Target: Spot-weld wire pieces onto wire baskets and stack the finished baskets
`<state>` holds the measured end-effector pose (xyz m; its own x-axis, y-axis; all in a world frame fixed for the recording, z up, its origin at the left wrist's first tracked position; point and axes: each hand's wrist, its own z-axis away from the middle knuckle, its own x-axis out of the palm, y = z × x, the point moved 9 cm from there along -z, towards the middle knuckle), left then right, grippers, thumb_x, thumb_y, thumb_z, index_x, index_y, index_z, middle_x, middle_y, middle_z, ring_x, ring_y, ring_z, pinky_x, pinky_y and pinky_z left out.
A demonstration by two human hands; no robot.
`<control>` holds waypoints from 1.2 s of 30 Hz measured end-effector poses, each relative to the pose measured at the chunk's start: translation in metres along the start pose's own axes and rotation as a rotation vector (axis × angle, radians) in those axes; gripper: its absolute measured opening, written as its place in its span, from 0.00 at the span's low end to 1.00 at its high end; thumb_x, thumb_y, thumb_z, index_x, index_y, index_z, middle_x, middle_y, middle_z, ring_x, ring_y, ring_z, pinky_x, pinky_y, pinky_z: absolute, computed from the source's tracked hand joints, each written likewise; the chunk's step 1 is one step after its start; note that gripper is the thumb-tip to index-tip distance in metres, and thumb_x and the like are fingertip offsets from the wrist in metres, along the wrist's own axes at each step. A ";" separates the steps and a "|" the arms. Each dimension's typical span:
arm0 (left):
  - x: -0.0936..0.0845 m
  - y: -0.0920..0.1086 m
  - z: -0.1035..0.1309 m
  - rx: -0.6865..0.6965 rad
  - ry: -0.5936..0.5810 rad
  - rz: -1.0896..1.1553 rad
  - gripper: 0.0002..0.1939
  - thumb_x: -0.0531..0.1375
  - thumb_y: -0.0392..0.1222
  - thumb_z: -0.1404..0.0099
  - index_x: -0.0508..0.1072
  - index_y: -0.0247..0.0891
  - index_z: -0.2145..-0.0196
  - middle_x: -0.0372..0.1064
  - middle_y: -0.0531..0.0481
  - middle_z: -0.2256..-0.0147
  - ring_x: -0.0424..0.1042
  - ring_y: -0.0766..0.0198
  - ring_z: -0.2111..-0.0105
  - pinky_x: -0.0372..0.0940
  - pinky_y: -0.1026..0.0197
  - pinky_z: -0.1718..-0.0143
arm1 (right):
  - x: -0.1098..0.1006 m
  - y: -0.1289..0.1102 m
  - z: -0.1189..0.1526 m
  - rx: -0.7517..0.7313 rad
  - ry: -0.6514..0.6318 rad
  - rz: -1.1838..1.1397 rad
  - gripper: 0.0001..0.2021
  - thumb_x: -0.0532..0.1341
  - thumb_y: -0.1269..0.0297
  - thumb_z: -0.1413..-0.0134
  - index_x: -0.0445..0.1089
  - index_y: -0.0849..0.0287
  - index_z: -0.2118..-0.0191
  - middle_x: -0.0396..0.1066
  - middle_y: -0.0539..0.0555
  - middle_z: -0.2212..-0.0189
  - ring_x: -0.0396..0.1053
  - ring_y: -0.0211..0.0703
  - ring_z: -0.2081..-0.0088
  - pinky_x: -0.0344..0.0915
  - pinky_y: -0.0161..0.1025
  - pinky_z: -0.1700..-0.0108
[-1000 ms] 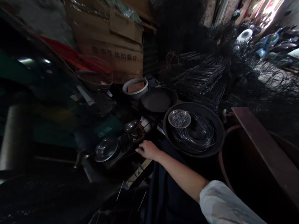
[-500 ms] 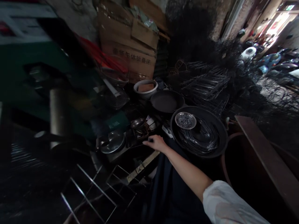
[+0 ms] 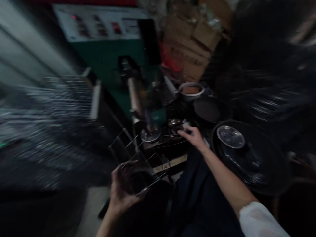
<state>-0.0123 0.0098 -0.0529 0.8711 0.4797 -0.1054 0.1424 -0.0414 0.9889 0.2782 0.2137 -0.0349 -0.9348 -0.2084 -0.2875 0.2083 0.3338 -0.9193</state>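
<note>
My left hand (image 3: pixel 120 189), at the lower middle, curls around a bent metal wire frame (image 3: pixel 155 181), whose thin rods stick up and away from it. Motion blur smears part of the frame. My right hand (image 3: pixel 195 137) is closed in a pinch over the work area, and a thin wire (image 3: pixel 170 135) seems to run leftward from its fingertips. Close by are a small metal bowl (image 3: pixel 174 123) and a shiny round metal dish (image 3: pixel 151 135). Below the right hand lies a pale wooden strip (image 3: pixel 171 163).
A large dark pan (image 3: pixel 269 174) on the right holds curved wires and a metal bowl (image 3: pixel 230 136) of small pieces. Behind it sit another dark pan (image 3: pixel 206 108) and a basin (image 3: pixel 181 93) with a brick. Wire frames (image 3: pixel 64 98) are piled left, beside a green panel (image 3: pixel 103 59).
The view has swung left, bringing the piled frames into sight. My left hand has come into fuller view with the wire frame. My right hand stays pinched over the work area.
</note>
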 end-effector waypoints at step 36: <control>0.015 -0.034 -0.020 0.268 -0.361 -0.246 0.64 0.78 0.48 0.58 0.48 0.43 0.32 0.60 0.34 0.37 0.67 0.35 0.38 0.62 0.32 0.35 | 0.071 -0.043 -0.032 -0.311 -0.321 0.242 0.21 0.69 0.46 0.40 0.69 0.57 0.74 0.68 0.49 0.75 0.65 0.43 0.70 0.58 0.41 0.64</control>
<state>-0.0135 0.0361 -0.0858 0.8969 0.1718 -0.4075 0.4376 -0.2117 0.8739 0.1938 0.2143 -0.0074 -0.7244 -0.3470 -0.5957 0.2669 0.6555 -0.7064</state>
